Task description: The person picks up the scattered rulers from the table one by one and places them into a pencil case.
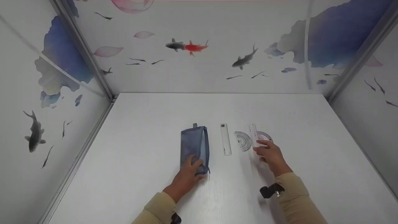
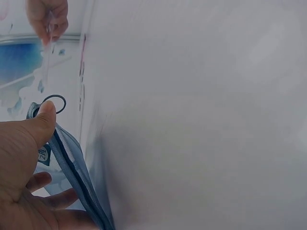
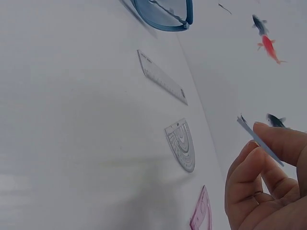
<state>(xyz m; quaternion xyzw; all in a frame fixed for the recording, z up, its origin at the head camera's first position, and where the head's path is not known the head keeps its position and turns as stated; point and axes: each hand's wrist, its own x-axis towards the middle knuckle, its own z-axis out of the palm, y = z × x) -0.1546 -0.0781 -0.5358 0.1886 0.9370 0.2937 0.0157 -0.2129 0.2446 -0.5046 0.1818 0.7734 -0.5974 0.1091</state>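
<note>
My left hand (image 1: 185, 175) grips the near end of a blue zippered pencil pouch (image 1: 190, 141), its thumb pressed at the zipper edge. In the left wrist view the pouch (image 2: 79, 175) gapes along its zipper, and a dark loop sticks up by the thumb. My right hand (image 1: 273, 157) pinches a clear ruler (image 1: 252, 130) between thumb and fingers, lifted above the table; the right wrist view shows this ruler (image 3: 259, 140) nearly edge-on. Just left of that hand lies a clear protractor (image 1: 243, 141). A pink protractor (image 1: 266, 135) lies partly behind the held ruler.
Another clear ruler (image 1: 226, 139) lies between the pouch and the clear protractor. The white table (image 1: 140, 140) is bounded by a back wall (image 1: 192, 77) and side walls printed with fish and blue-grey shapes.
</note>
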